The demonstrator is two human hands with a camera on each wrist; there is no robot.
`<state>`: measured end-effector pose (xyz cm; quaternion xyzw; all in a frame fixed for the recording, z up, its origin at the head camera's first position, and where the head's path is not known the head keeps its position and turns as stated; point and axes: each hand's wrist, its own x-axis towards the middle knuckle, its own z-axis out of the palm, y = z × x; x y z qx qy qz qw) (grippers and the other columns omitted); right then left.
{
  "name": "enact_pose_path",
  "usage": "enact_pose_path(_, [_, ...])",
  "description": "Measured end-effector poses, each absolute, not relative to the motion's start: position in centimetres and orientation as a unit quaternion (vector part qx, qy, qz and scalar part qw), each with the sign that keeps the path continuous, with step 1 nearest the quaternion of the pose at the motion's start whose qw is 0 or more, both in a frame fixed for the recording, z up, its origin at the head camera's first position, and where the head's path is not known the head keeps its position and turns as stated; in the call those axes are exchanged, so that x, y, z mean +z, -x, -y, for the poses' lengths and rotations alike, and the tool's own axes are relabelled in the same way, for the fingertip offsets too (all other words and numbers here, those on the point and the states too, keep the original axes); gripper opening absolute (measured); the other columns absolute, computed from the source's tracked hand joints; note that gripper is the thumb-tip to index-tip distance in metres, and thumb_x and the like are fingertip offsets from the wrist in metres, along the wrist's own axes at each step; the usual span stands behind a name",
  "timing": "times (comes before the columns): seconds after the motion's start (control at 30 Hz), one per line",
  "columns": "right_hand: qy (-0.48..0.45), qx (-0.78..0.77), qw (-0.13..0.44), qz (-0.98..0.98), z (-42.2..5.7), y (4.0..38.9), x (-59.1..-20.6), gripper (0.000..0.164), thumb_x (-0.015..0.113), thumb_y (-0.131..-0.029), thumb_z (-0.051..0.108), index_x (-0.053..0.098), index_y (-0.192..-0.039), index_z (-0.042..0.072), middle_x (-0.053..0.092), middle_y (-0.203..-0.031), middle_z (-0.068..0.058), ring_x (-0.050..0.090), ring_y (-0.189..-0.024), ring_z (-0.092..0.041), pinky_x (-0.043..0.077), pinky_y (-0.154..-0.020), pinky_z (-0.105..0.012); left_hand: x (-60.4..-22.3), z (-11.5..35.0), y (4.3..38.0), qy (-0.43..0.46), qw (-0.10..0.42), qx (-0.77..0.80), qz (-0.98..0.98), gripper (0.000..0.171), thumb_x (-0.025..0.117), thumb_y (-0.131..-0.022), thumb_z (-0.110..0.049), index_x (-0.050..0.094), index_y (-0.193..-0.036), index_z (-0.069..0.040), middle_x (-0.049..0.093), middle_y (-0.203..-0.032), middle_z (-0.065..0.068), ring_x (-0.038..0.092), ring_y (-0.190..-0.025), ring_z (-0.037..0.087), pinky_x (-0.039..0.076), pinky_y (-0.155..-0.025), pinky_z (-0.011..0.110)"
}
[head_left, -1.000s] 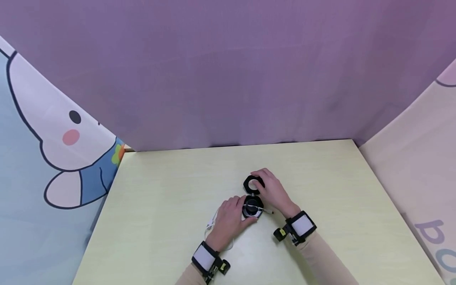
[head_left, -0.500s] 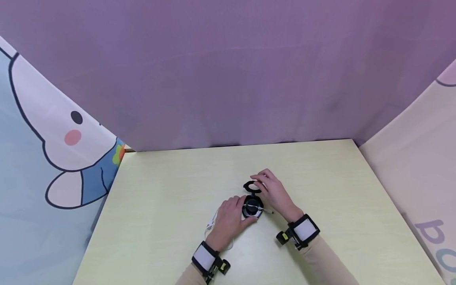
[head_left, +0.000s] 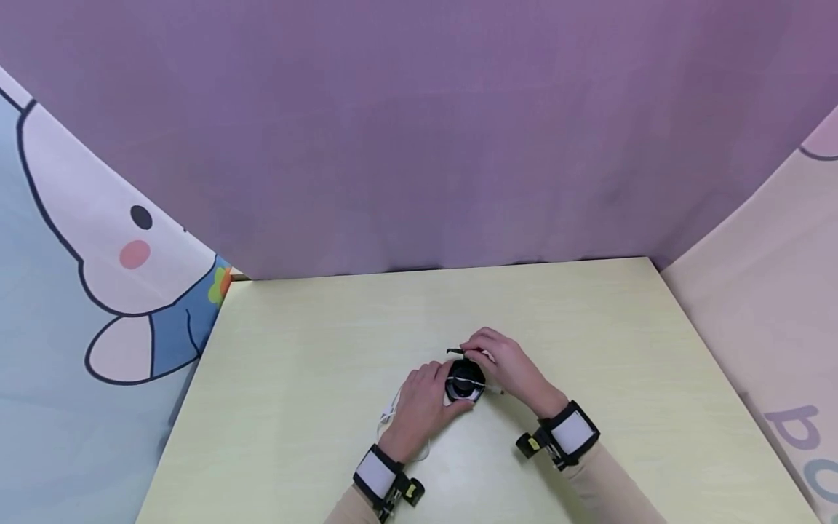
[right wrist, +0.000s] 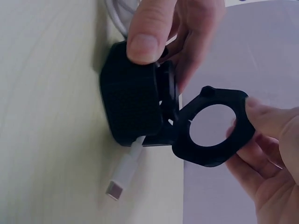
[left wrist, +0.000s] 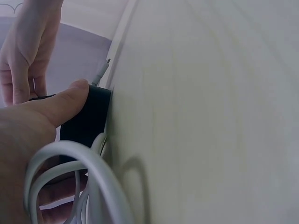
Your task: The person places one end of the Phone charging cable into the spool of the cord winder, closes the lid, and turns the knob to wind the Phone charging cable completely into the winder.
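A black cable winder case [right wrist: 131,93] rests on the table, a white cable running across its round core in the head view. My left hand [head_left: 423,400] grips its body from the left, thumb on the near side. The ring-shaped hinged lid [right wrist: 212,158] stands roughly upright at the far side, and my right hand [head_left: 507,367] pinches its edge between thumb and fingers. Out of the case's right side pokes the white USB-C plug [right wrist: 122,179]. Loops of white cable [left wrist: 103,177] hang by my left palm, partly hidden under that hand in the head view.
The pale wooden table [head_left: 314,364] carries the case. Behind it rises a purple cloth [head_left: 419,145]. Printed cloth panels flank both sides, the left one with a cartoon figure [head_left: 131,240]. Each wrist wears a strapped camera mount [head_left: 556,437].
The lid has swung up from lying nearly flat behind the case to standing roughly upright. My right hand has moved nearer with it; the left hand has held still on the case.
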<state>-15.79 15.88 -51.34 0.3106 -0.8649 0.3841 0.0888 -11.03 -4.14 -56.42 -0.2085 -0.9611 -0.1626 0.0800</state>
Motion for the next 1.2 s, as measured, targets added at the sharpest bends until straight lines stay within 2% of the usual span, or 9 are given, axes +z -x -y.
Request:
enact_pose_path(0.33, [-0.375,0.316,0.047,0.87,-16.1,14.4,-51.0,0.016,0.074,-0.093,0.008,0.078,-0.108,0.005,0.072,-0.108,-0.003,0.069,-0.103,-0.021,0.058,-0.091,-0.034,-56.0,4.3,11.3,0.197,0.058,-0.166,0.965,0.075,0.07,-0.086,-0.067,0.067,-0.128,-0.004,0.067,-0.115,0.005,0.061,-0.107,0.02,0.05,-0.097,0.038])
enact_pose_path(0.67, [-0.375,0.313,0.039,0.872,-16.1,14.1,-51.5,0.013,0.075,-0.094,0.01,0.078,-0.105,0.006,0.073,-0.107,-0.003,0.068,-0.102,-0.021,0.059,-0.09,-0.034,-56.1,4.3,11.5,0.192,0.053,-0.165,0.966,0.072,0.072,-0.085,-0.067,0.069,-0.122,-0.006,0.068,-0.112,0.003,0.061,-0.107,0.019,0.048,-0.1,0.039])
enact_pose_path(0.83, [-0.378,0.315,0.046,0.869,-16.0,13.9,-51.6,0.013,0.074,-0.094,0.009,0.078,-0.105,0.005,0.073,-0.109,-0.005,0.068,-0.103,-0.023,0.059,-0.09,-0.035,-56.4,4.4,11.6,0.189,0.049,-0.179,0.964,0.071,0.073,-0.083,-0.068,0.069,-0.12,-0.007,0.067,-0.108,0.002,0.06,-0.102,0.018,0.049,-0.097,0.039])
enact_pose_path(1.03, [-0.378,0.327,0.053,0.865,-16.0,13.7,-52.0,0.009,0.076,-0.092,0.009,0.078,-0.101,0.007,0.072,-0.106,-0.003,0.068,-0.1,-0.02,0.059,-0.087,-0.033,-56.9,4.4,11.8,0.19,0.069,-0.2,0.959,0.068,0.077,-0.08,-0.066,0.069,-0.114,-0.008,0.065,-0.1,0.0,0.059,-0.095,0.017,0.049,-0.091,0.038])
enact_pose_path(1.2, [-0.388,0.32,0.033,0.864,-16.2,13.4,-52.5,0.006,0.079,-0.09,0.01,0.076,-0.095,0.01,0.071,-0.103,0.0,0.066,-0.099,-0.018,0.059,-0.087,-0.032,-56.7,4.4,11.8,0.186,0.061,-0.214,0.957,0.07,0.077,-0.081,-0.064,0.067,-0.125,-0.011,0.067,-0.105,-0.001,0.06,-0.097,0.016,0.048,-0.091,0.037])
